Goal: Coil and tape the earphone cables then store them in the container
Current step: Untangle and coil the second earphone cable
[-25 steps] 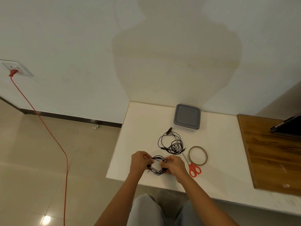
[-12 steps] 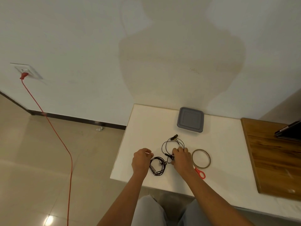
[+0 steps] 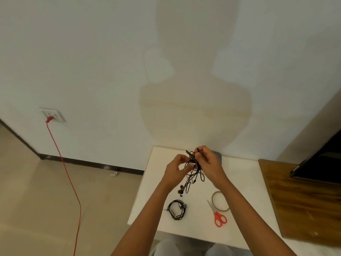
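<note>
Loose earphone [image 3: 193,174]: I hold it raised between both hands, its tangle dangling below them so loops can fall free.
Right hand [image 3: 208,162]: pinched shut on the upper cable end.
Left hand [image 3: 177,169]: fingers closed on strands just beside it.
Coiled earphone [image 3: 176,209]: on the table [image 3: 199,226] below my left wrist, apparently done.
Scissors [image 3: 217,215], tape ring [image 3: 220,201]: under my right forearm, within reach.
Container [image 3: 218,156]: mostly hidden behind my right hand.

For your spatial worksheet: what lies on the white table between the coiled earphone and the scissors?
Nothing: in the head view, bare white table separates the coiled earphone from the scissors.
</note>
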Demonstrator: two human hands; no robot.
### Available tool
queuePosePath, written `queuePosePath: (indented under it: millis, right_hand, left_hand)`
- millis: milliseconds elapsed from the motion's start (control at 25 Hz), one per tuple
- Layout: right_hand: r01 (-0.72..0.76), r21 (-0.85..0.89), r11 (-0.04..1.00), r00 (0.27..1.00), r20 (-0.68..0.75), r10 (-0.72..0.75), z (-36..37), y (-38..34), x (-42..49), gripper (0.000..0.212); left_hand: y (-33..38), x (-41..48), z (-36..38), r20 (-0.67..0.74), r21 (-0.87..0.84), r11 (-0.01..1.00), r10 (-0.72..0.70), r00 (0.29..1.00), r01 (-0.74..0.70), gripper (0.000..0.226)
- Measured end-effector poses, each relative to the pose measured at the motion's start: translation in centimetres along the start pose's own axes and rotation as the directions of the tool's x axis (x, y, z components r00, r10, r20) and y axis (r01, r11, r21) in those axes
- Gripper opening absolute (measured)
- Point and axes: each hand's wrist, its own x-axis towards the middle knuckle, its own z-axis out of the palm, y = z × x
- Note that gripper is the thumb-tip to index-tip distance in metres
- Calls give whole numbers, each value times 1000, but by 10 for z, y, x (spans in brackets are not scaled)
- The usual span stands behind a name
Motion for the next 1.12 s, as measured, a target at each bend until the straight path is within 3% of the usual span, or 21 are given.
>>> queuePosePath:
  millis: [160, 240, 400, 520, 640, 800, 920, 1040, 1120]
  right_hand:
    - [53, 80, 995, 995, -88, -46, -4, -61, -6, 12]
    - [77, 89, 993, 990, -127, -65, -7, -82, -12, 15]
    - [107, 286, 952, 964, -265, -28, -20, -113, -29, 21]
    - [117, 365, 924, 924, -380, 33, -43, -119, -36, 23]
    - [143, 263, 954, 867, -498, 7, -65, -114, -35, 23]
    - [145, 191, 971, 755, -655, 16, -93, -105, -28, 27]
    - [23, 58, 998, 833, -554, 13, -99, -98, -28, 25]
    - [-135, -278, 951, 970, -234, 69, -88, -93, -32, 12]
    - [-122, -454, 882, 988, 30, 152, -72, -89, -35, 24]
  left_hand:
    - [50, -11, -15, -37, -284, 959, -31, 999, 19, 10]
    - [70, -21, -22, -54, -347, 938, -19, 998, -1, 9]
    - [93, -40, -39, -232, -109, 991, 54, 971, -81, 18]
    - [87, -51, -51, -316, 40, 998, 63, 946, -54, 26]
    - [73, -63, -64, -263, 84, 996, 44, 964, -23, 33]
    - [61, -70, -86, -198, 279, 960, 44, 979, 13, 24]
    - [63, -73, -93, -209, 158, 987, 28, 978, 6, 17]
    - [86, -76, -83, -141, -81, 996, 16, 990, -28, 20]
    - [104, -76, -73, -116, -142, 988, 44, 992, -60, 20]
